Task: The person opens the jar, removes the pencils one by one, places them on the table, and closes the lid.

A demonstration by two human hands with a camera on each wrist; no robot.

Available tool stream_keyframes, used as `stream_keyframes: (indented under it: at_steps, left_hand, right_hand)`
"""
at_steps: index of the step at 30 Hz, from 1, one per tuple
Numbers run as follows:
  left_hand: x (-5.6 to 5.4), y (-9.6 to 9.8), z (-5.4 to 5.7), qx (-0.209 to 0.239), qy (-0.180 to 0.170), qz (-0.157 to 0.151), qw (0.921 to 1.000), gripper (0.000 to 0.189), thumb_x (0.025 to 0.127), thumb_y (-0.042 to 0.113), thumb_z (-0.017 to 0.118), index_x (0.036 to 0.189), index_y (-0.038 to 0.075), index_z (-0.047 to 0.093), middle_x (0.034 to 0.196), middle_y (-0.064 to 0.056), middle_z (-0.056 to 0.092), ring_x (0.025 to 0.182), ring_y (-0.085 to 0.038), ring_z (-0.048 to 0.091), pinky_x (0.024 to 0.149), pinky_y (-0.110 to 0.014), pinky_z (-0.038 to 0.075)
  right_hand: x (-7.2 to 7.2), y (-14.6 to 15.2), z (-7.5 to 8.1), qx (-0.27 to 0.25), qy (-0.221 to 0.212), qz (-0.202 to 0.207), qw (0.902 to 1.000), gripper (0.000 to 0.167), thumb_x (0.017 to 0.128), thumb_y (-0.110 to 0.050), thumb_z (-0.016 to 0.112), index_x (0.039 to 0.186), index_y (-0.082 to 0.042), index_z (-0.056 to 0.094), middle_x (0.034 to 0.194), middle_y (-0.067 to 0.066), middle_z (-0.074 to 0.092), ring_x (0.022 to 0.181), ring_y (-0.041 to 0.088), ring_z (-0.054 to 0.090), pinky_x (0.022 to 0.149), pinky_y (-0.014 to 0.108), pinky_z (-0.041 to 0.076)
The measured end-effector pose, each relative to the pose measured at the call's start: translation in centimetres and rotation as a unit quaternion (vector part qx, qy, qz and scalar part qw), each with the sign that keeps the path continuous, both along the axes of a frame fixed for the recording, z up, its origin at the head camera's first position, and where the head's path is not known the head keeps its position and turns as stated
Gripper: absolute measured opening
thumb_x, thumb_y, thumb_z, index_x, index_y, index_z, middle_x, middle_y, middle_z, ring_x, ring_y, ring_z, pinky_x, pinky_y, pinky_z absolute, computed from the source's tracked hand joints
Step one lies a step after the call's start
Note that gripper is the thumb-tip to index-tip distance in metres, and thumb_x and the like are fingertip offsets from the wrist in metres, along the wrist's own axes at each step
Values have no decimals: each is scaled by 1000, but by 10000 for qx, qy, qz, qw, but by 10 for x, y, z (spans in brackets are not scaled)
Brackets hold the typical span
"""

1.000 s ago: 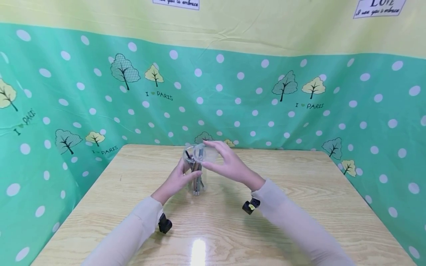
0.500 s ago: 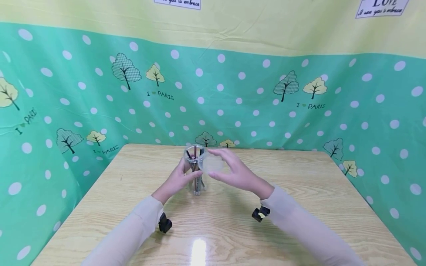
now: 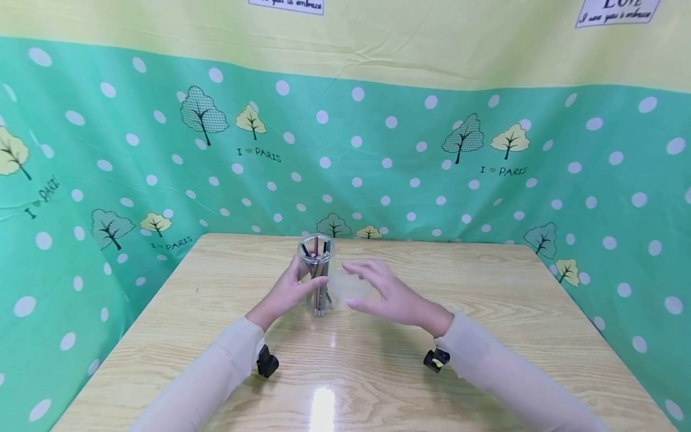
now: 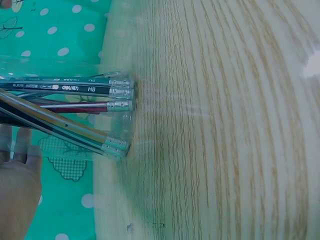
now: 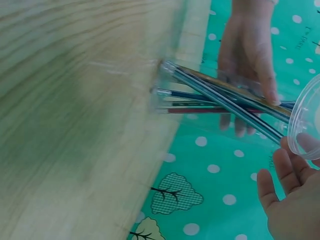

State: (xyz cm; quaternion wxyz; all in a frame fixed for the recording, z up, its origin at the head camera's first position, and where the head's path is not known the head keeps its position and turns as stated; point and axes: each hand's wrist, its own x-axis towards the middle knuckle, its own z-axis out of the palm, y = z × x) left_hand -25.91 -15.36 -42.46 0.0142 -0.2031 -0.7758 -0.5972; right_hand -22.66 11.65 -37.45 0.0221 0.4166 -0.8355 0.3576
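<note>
My left hand [image 3: 285, 294] holds a clear plastic jar [image 3: 317, 261], which stands upright on the table with its top uncovered. Several pencils [image 4: 65, 88], dark, red and yellowish with silvery ends, lean inside it. To the right of the jar, my right hand [image 3: 398, 301] grips a round see-through lid [image 5: 304, 122] between thumb and fingers, apart from the rim. In the right wrist view, the thumb and fingers of the left hand [image 5: 247, 55] lie against the jar wall. Part of the lid is cut off at that view's edge.
The wooden table [image 3: 216, 288] has its back edge just behind the jar. A green dotted curtain [image 3: 388, 156] hangs behind and at both sides. Black wrist cameras [image 3: 267, 362] sit under both sleeves.
My right hand has drawn the lid away from the jar's top, to the right and a little down. The left hand and jar have stayed in place.
</note>
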Motion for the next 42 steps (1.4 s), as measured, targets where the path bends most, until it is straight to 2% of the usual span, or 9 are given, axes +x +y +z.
stream_keyframes:
  at_steps: [3,7,12,21,27,31,39,42]
  left_hand:
    - [1,0,1,-16,-66,18,10000,85,94,21,73,160,28,18,155,-16,39,142,-37,35,114,-69,14]
    - [2,0,1,-35,-132,27,9999,82,95,23,72,159,30,21,155,-15,39,143,-38,35,113,-70,12]
    - [2,0,0,1,-109,-5,9999,81,95,26,72,158,30,22,155,-13,41,143,-36,35,114,-67,16]
    - [2,1,0,7,-145,-47,9999,80,96,27,71,158,25,22,155,-13,41,143,-35,34,116,-62,19]
    - [2,1,1,-29,-219,31,9998,79,94,29,72,157,28,25,154,-12,42,143,-35,35,115,-64,19]
    - [3,1,2,-73,-204,58,9997,79,94,29,73,157,29,25,154,-13,42,143,-36,35,114,-67,17]
    - [2,0,2,-43,-199,79,9998,76,95,26,72,155,18,27,153,-13,43,143,-35,35,116,-62,20]
    - [3,0,2,-10,-211,66,9998,76,95,25,72,155,18,27,153,-14,43,143,-35,34,116,-60,21]
  right_hand:
    - [1,0,-6,135,-18,-3,9999,70,94,-39,69,153,-13,42,141,5,47,121,23,45,96,48,46]
    - [2,-2,-14,413,83,-70,9991,73,91,-41,70,153,-13,42,142,5,48,126,22,41,101,50,44]
    - [0,-5,-28,714,160,-136,9972,80,88,-44,73,153,-10,42,146,5,48,129,23,39,104,52,41]
    - [2,-13,-42,1293,-728,-23,9889,83,89,-45,73,154,-6,38,153,10,41,136,28,37,109,52,39]
    - [-1,-19,-52,1375,-781,128,9873,87,88,-45,75,152,-1,38,154,13,41,141,32,36,116,54,28]
    - [-2,-23,-59,1428,-816,206,9862,88,87,-44,76,152,-1,37,155,14,40,141,31,37,117,51,27]
    - [2,-32,-64,1588,-834,251,9835,92,84,-42,80,153,-1,36,151,11,45,135,25,43,113,43,36]
    - [2,-36,-64,1630,-813,200,9831,94,82,-41,82,152,1,37,148,11,48,132,23,46,111,38,38]
